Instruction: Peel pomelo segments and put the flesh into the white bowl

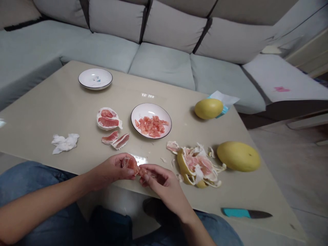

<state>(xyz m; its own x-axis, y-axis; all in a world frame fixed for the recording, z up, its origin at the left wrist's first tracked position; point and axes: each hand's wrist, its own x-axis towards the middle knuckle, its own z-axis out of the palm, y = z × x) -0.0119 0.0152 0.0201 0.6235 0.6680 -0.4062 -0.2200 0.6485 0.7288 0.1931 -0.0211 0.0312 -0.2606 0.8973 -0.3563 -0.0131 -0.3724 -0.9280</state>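
Note:
My left hand [112,170] is closed around a pink pomelo segment [128,163] just over the table's near edge. My right hand [160,181] pinches a small piece of the same fruit [142,171] right beside it, fingers curled. Beyond them a white plate [139,114] holds several peeled pink pieces [152,125]. Left of it lie a part-peeled chunk [107,119] and two loose segments [116,139]. A heap of yellow peel and white pith [196,165] lies just right of my right hand.
Two whole yellow pomelos [238,156] [208,108] sit at the right. A teal-handled knife [246,214] lies near the front right edge. A crumpled tissue [64,142] is at the left, an empty white plate [95,78] far back. A grey sofa [164,44] stands beyond the beige table [51,109].

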